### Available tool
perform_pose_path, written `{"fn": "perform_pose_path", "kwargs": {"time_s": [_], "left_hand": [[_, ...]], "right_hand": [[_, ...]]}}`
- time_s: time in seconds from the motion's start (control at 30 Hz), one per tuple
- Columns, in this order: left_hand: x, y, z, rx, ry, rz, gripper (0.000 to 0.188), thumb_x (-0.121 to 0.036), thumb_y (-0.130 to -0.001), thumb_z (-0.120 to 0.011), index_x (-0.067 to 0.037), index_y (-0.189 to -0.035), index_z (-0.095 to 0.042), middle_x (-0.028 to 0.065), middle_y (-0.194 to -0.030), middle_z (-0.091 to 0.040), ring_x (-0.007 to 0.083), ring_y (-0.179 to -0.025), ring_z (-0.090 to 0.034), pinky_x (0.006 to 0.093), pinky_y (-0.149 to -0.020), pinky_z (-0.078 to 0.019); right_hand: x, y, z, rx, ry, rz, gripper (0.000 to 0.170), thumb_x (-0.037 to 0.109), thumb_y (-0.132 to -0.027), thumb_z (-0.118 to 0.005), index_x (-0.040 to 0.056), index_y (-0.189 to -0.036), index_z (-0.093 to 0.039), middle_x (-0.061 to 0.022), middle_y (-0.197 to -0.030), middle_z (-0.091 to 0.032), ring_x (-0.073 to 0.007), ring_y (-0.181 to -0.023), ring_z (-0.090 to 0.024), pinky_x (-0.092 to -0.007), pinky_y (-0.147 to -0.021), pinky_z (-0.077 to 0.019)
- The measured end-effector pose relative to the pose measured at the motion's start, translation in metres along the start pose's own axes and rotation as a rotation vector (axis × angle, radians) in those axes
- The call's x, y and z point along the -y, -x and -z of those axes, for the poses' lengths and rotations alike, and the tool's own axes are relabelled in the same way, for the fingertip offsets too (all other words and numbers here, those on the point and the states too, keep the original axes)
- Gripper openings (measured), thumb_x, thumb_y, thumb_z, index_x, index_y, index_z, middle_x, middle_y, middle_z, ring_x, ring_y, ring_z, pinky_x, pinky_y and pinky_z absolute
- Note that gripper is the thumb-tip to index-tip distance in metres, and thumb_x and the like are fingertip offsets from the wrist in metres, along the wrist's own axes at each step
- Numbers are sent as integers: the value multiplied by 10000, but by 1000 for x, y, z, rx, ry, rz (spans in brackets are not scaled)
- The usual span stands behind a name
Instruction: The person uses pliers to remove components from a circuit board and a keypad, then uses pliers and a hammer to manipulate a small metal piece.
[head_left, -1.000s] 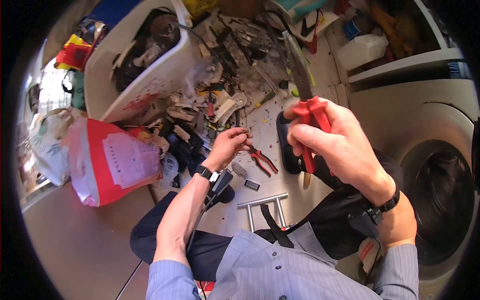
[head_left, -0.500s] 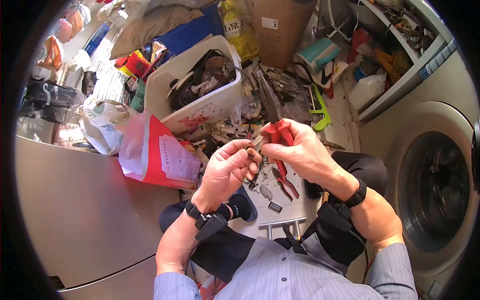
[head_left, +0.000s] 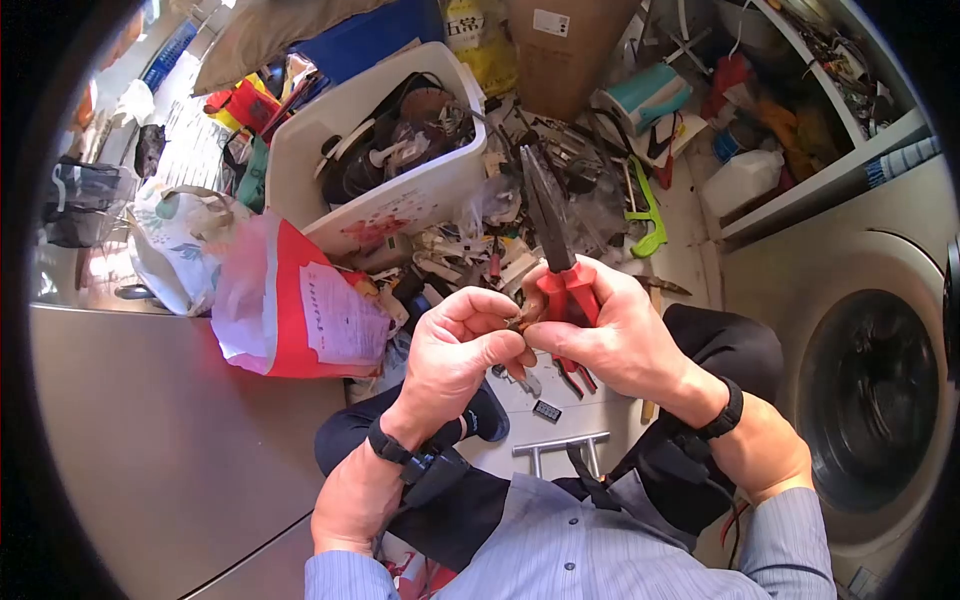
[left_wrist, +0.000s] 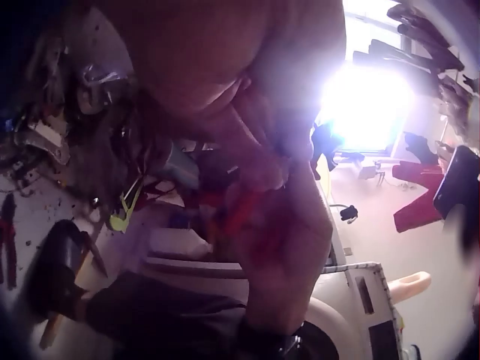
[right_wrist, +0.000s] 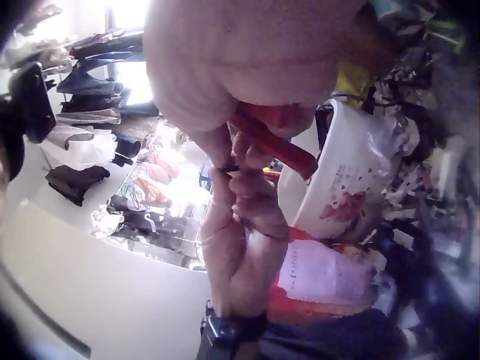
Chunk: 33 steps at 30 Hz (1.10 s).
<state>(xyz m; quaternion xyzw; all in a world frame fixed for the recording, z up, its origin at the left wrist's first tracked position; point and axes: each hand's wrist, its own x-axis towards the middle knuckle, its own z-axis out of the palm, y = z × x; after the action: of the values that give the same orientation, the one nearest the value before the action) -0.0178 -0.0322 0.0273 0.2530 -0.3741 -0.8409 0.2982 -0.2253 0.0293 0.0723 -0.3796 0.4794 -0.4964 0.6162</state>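
Note:
My right hand [head_left: 625, 325] grips red-handled metal shears [head_left: 549, 215], their long dark blades pointing away from me. Between the fingertips of my left hand [head_left: 450, 345] is a small brownish piece [head_left: 517, 323]; I cannot tell what it is. Thumb and fingers pinch it, and the right thumb tip comes right up to it. In the right wrist view a red handle [right_wrist: 281, 146] slants out below the right hand, close by the left fingers. Partly hidden beneath the hands, pliers [head_left: 577, 380] with red and black handles lie on the floor.
A white tub [head_left: 400, 195] full of dark parts stands ahead, with scrap heaped beside it. The red and white bag [head_left: 310, 310] is at left, a front-loading washing machine [head_left: 850, 370] at right. A small black block [head_left: 547, 411] and a metal T-shaped frame [head_left: 560, 444] lie near my legs.
My right hand has brought the shears down and left, beside the left hand. The hands now meet at the small piece. The head view has also shifted, showing more of the room ahead.

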Motion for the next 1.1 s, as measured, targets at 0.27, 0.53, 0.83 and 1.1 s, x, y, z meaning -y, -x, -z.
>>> {"fn": "perform_pose_path", "kwargs": {"time_s": [0.27,0.53,0.83,1.1], "left_hand": [[-4,4,-3,-63,-124,49,251,1,-924,-750,8,-1124,-599,148,-916,-743,235,-800,-762,327,-663,-642],[8,6,-4,-151,-230,149,237,5,-950,-710,34,-1159,-604,144,-952,-740,206,-838,-757,310,-736,-637],[21,9,-3,-195,-252,186,285,-48,-975,-696,32,-1238,-618,144,-982,-751,214,-849,-762,312,-753,-644],[32,12,4,-143,37,277,292,-82,-1010,-661,12,-1283,-615,190,-1052,-743,255,-914,-763,313,-756,-649]], "right_hand": [[-3,-13,11,60,97,-195,331,38,-873,-783,2,-1163,-629,-20,-970,-685,-70,-814,-636,-252,-697,-539],[-27,-16,11,-31,354,-133,258,76,-862,-732,1,-1076,-610,-14,-819,-646,-75,-646,-604,-257,-554,-503],[-39,-17,20,-7,409,-133,338,149,-817,-750,-32,-1077,-630,-88,-800,-674,-131,-657,-628,-319,-603,-518],[-33,-13,26,36,284,-239,252,77,-838,-767,7,-1024,-611,-35,-805,-672,-86,-683,-605,-259,-587,-488]]}}
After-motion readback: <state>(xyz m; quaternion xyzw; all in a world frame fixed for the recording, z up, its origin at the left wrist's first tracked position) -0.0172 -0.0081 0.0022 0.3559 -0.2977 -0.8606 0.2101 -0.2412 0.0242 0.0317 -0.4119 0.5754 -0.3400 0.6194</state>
